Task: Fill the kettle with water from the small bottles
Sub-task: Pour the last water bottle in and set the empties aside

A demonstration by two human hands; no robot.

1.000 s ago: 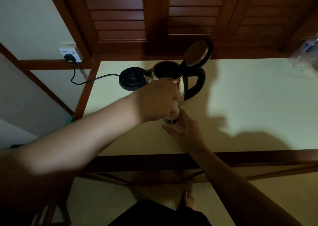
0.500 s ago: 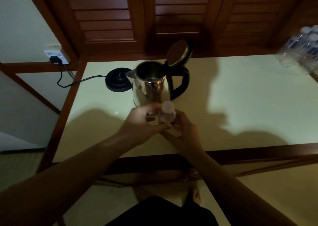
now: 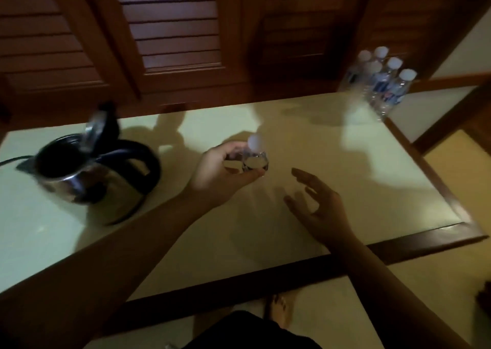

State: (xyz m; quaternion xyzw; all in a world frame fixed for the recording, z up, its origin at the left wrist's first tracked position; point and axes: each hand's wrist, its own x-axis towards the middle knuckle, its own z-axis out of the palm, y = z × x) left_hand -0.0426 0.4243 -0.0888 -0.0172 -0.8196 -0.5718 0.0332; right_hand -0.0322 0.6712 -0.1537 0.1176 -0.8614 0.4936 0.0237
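Your left hand grips a small clear capped bottle; your right hand hangs spread, empty. The open-lidded steel kettle awaits; more bottles remain on the bench.

The left hand is out over the middle of the tabletop. Its fingers and thumb curl round a small bottle and hold it up. The left arm comes in from the near left corner. The right hand is just beside it, nearer the front edge, holding nothing, fingers spread and loose. The right arm comes in across the front edge.
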